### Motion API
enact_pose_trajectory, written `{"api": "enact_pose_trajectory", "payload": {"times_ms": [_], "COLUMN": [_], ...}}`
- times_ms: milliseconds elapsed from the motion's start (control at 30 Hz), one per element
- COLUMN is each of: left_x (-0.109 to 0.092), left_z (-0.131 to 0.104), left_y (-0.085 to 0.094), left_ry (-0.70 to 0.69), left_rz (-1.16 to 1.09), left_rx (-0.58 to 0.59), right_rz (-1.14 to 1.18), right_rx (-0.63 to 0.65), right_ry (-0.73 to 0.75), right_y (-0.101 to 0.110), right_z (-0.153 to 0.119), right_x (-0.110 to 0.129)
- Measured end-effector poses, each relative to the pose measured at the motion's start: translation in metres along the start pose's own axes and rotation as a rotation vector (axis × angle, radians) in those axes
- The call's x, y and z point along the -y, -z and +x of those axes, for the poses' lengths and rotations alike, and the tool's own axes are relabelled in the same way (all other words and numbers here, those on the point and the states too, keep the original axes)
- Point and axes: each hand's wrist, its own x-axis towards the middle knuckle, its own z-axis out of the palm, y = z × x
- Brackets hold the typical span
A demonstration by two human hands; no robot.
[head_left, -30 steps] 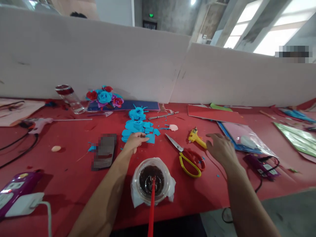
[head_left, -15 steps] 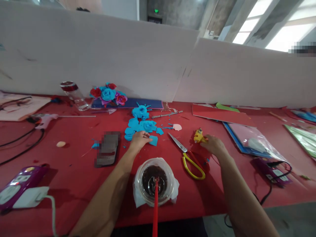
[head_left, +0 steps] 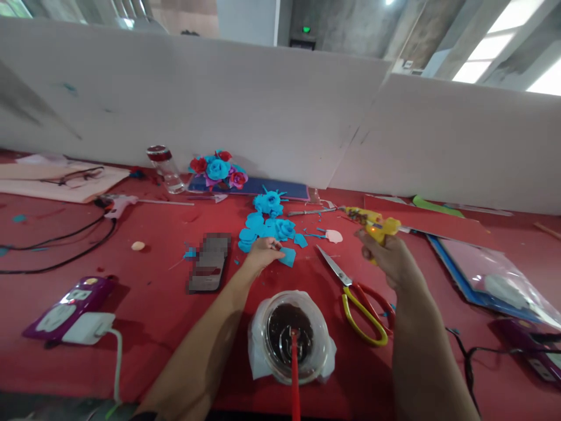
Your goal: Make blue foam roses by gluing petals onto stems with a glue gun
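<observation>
My left hand is closed on the edge of a small blue paper piece, low over the red table. Just behind it lie blue paper petals and a blue paper flower; another blue flower with thin strips stands farther back. My right hand grips the handle of a yellow glue gun, raised off the table with its nozzle pointing left. Scissors with yellow and red handles lie partly open between my forearms.
A cup of dark drink with a red straw stands near me. Around are a phone, a glass bottle, a paper bouquet, a pink glue gun, power strips and a red sheet.
My right hand has lifted the yellow glue gun off the table and turned its nozzle to the left. My left hand still holds the blue piece. The camera view has shifted left.
</observation>
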Motion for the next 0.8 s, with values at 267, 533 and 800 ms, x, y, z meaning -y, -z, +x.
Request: {"api": "enact_pose_trajectory", "payload": {"times_ms": [267,533,800], "left_x": [-0.003,-0.005,-0.001], "left_z": [-0.003,-0.001,0.002], "left_y": [0.002,0.001,0.002], "left_ry": [0.022,0.044,0.003], "left_rz": [0.005,0.007,0.034], "left_rx": [0.039,0.057,0.066], "right_rz": [0.030,-0.076,-0.130], "right_rx": [0.398,0.384,0.468], "right_ry": [0.033,0.109,0.274], "right_y": [-0.010,-0.024,-0.035], "right_z": [-0.014,-0.012,-0.012], "right_x": [-0.012,-0.019,-0.019]}}
